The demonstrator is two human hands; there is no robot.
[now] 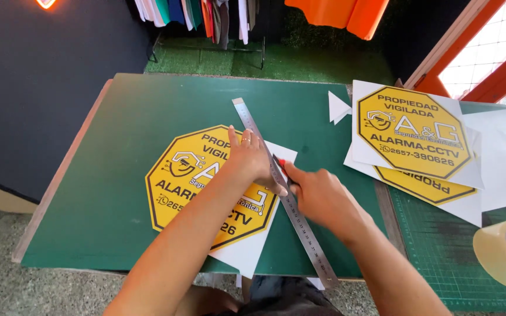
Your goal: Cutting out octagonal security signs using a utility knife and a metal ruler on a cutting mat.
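Bench (118, 175), green cutting surface, carries no container; a yellow octagonal printed sign on white backing sheet (183, 187) lies at centre, with a long steel ruler (300, 225) laid diagonally along its 3 o'clock edge. Left hand (252, 159), arm crossing the sign from 6 o'clock, presses flat with spread fingers on the ruler and sign; right hand (322, 198), just beside it at 3 o'clock, is clenched on a small red-tipped cutter (280, 163) held against the ruler. A stack of matching yellow signs (414, 131) lies at 2 o'clock, a clear tape roll (502, 251) at 4 o'clock.
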